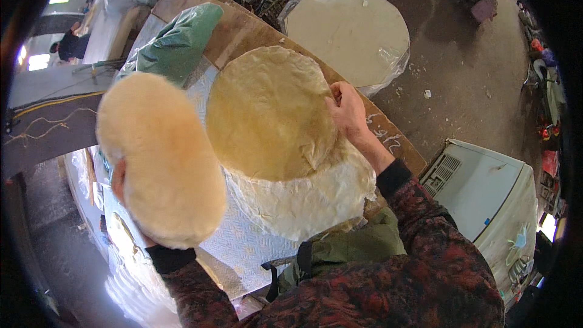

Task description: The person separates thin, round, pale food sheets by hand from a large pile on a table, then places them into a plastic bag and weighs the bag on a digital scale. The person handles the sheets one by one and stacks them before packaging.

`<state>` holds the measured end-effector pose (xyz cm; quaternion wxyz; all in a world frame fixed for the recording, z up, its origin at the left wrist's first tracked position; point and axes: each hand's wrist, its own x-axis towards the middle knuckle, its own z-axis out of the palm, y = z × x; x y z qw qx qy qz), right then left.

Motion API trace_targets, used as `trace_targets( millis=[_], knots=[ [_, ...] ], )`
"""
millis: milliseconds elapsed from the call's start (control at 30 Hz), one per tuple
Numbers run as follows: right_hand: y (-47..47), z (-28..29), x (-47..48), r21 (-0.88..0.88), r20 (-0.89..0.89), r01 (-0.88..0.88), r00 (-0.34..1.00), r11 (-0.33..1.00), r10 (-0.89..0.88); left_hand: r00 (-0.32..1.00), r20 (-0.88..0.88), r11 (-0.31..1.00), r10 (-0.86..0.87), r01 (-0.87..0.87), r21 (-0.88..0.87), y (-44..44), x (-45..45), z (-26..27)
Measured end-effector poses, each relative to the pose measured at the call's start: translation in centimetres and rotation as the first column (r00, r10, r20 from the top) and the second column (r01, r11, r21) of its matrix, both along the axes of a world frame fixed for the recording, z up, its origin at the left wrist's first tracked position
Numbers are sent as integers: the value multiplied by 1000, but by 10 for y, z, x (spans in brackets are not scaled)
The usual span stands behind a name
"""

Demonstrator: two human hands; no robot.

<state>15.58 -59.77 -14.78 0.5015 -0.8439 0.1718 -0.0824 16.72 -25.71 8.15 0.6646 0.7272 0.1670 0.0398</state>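
Observation:
A fluffy peach-coloured pad (159, 159), rounded and slightly waisted, is held up at the left by my left hand (119, 180); most of that hand is hidden behind it. Before me on the worktable lies a round, yellowish, wrinkled sheet or pad (268, 118). My right hand (347, 109) pinches its right edge between thumb and fingers. Whitish, ragged-edged fibrous sheets (300, 200) lie under its near side. A patterned pale blue cover (250, 241) shows beneath them.
Green plastic sheeting (182, 45) lies at the table's far left. Beyond the wooden table edge (401, 146) stands a large round cream pile in clear plastic (346, 32). A pale metal cabinet (478, 187) is at the right. A person in dark clothes (73, 45) is far off, upper left.

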Motion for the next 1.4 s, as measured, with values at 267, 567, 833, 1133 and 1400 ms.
trace_targets(
  millis=[267,567,833,1133,1400],
  knots=[
    [5,9,16,-286,60,-136,985,949,160,901,-319,906,-295,370,207,-109,44,-72],
    [55,37,-1,-114,83,-167,981,979,177,901,-276,841,-336,418,343,-191,49,-210],
    [26,13,-4,57,58,30,998,998,-34,879,-195,879,-436,462,117,65,47,-153],
    [59,21,7,128,16,-186,983,974,185,890,454,761,39,-321,564,39,-10,-17],
    [167,16,-47,897,-384,408,536,168,752,909,404,645,100,-369,669,167,-105,-22]
  ],
)
